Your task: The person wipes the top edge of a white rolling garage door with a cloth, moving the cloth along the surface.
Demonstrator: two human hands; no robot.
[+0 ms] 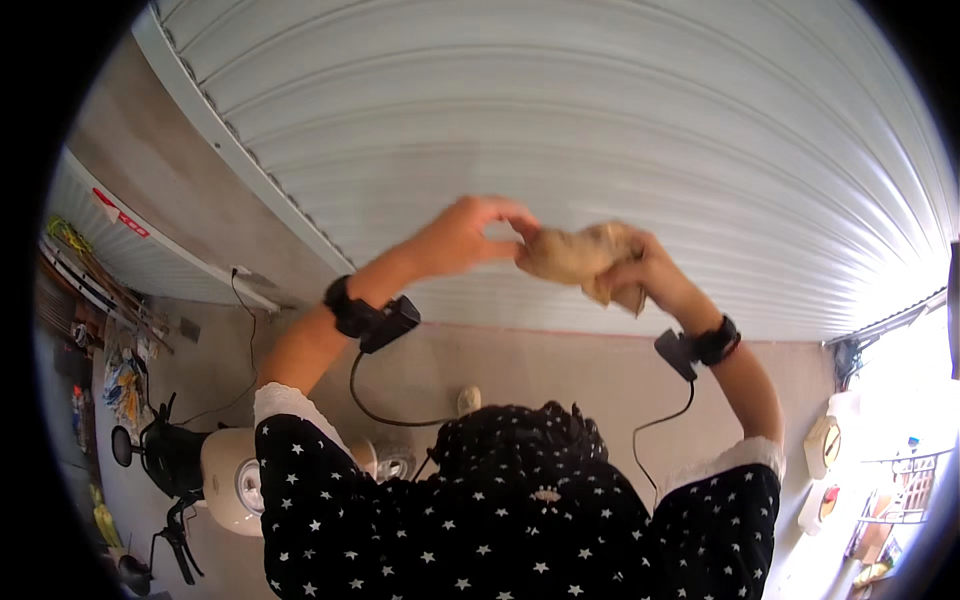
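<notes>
A crumpled tan-brown cloth (575,257), bunched up and slightly blurred, is held between my two raised hands. My right hand (655,275) is closed round its right end, with a loose corner hanging below the fingers. At its left end, my left hand (480,235) pinches the edge between thumb and fingertips. Behind both hands stands a pale ribbed roller shutter (420,110). Whether the cloth touches the shutter I cannot tell. Each wrist wears a black strap with a small black box and a cable.
On the left stands a cream motor scooter (230,470) with black handlebars and mirrors. A bare wall (150,130) and tools lean beyond it. White plastic jugs (825,445) and a wire rack (905,485) stand at the bright right side. A cable runs along the left wall.
</notes>
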